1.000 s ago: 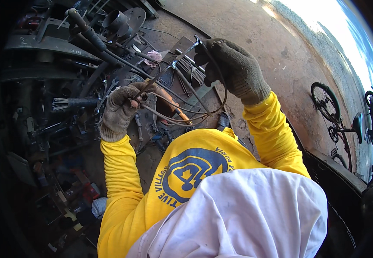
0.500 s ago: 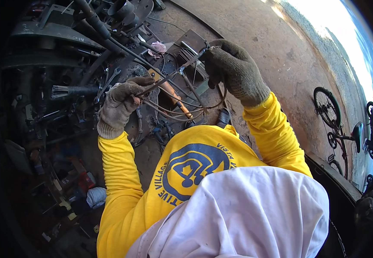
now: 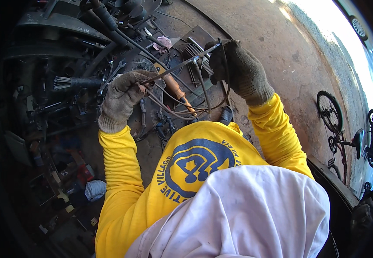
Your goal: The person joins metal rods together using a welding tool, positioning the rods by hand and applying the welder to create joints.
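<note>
Both my hands wear brown knitted work gloves and hold up a metal frame made of a straight bar (image 3: pixel 177 67) and bent thin rods (image 3: pixel 169 113). My left hand (image 3: pixel 122 99) is closed on the bar's left end, where the rods meet. At the other end my right hand (image 3: pixel 246 72) grips the bar's tip, with a curved rod running down beside its palm. A bright joint shows on the bar near the right glove. Below the frame lies a tool with an orange-brown handle (image 3: pixel 174 87), which looks like a welding electrode holder. The frame partly covers it.
Thin metal rods (image 3: pixel 194 53) lie beyond the frame. A pink crumpled piece (image 3: pixel 163 43) is near them. At left are a wrench (image 3: pixel 117 69), a tube of rods (image 3: pixel 77 82) and dark scrap metal. A bicycle (image 3: pixel 330 112) stands on the right; cables (image 3: pixel 130 41) cross the worktable.
The frame has turned slightly in my hands, so its bar lies straighter across. My right hand has rolled and moved a little rightward. My left hand stays closed on its end.
</note>
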### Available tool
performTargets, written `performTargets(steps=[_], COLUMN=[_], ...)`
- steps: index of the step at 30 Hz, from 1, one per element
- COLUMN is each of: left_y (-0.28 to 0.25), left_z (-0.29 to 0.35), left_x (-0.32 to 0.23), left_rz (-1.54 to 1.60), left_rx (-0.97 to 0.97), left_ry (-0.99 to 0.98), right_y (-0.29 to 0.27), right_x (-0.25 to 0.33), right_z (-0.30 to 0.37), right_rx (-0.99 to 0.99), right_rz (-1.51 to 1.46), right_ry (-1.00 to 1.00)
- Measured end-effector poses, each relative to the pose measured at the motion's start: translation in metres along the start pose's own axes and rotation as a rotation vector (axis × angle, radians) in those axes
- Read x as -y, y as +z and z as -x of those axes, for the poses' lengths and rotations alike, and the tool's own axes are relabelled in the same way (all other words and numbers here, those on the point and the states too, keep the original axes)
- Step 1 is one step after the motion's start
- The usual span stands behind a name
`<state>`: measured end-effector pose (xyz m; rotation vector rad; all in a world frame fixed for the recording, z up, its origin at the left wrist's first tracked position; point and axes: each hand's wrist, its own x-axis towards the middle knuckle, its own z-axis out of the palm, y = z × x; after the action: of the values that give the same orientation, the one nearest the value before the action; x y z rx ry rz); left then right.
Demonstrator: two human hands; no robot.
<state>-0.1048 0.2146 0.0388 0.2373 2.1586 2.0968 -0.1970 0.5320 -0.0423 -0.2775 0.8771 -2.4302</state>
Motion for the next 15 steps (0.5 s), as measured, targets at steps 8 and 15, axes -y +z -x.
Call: performTargets(steps=[8, 15], left_y=[-0.003, -0.013], left_z=[0.002, -0.013], left_x=[-0.016, -0.002], left_rz=[-0.149, 0.672], left_rx=[-0.202, -0.178], left_ry=[-0.122, -0.137], right_y=[0.009, -0.013], right_x=[-0.023, -0.044], right_z=[0.019, 0.016], right_rx=[-0.001, 0.077], right_rz=[0.279, -0.094], right_ry=[-0.007, 0.068])
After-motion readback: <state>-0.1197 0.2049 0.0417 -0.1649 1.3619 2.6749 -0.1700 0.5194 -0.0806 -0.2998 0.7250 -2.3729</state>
